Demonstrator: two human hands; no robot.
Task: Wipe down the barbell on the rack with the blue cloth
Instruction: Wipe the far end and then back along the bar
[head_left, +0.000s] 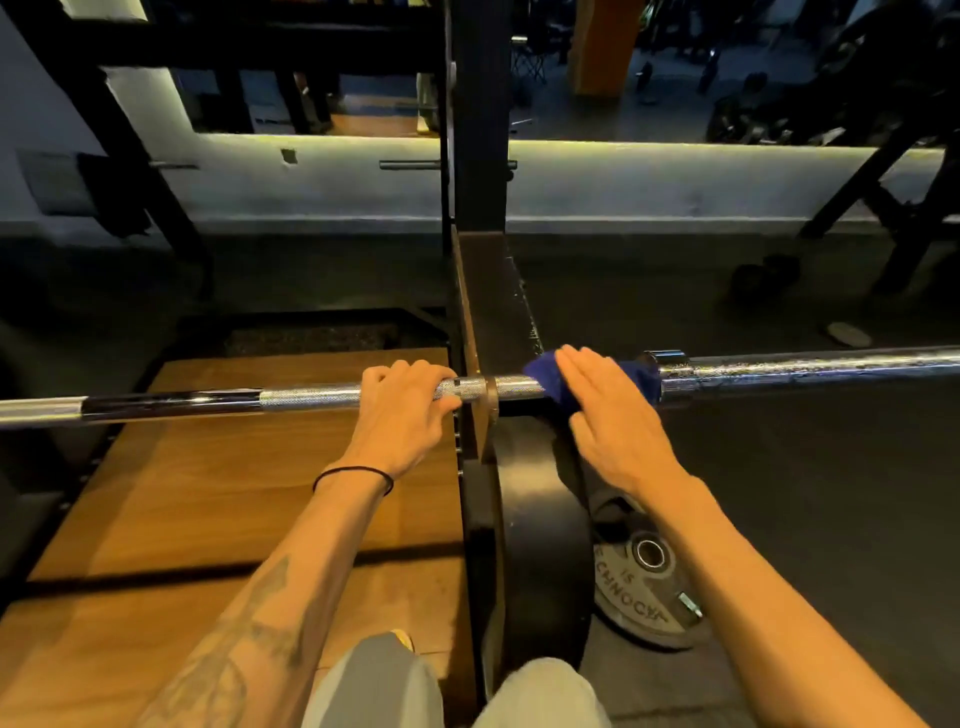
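The long chrome steel barbell (311, 397) lies level across the view, resting on the black steel upright of the rack (480, 156) right in the middle. The left hand (402, 410) is on the knurled part of the shaft just left of the upright, fingers curled over the top and round the bar in a firm grip. A thin black band (353, 475) circles that wrist.

On the other side of the upright, the right hand (610, 410) lies flat with straight fingers held close together, palm pressing down on the dark blue cloth (545, 376). The cloth is draped over the shaft between the upright and the barbell's collar, bunched out at the fingertips and showing again beyond the back of the hand, touching the collar. To the right of it the thicker, scuffed sleeve runs out of view.

Below the left arm sits a brown wooden platform (182, 493). Near the rack's foot, a large black weight plate (545, 545) stands on edge, and a grey plate with pale lettering (639, 608) lies beside it on the dark floor. A pale, lit wall runs along the back.
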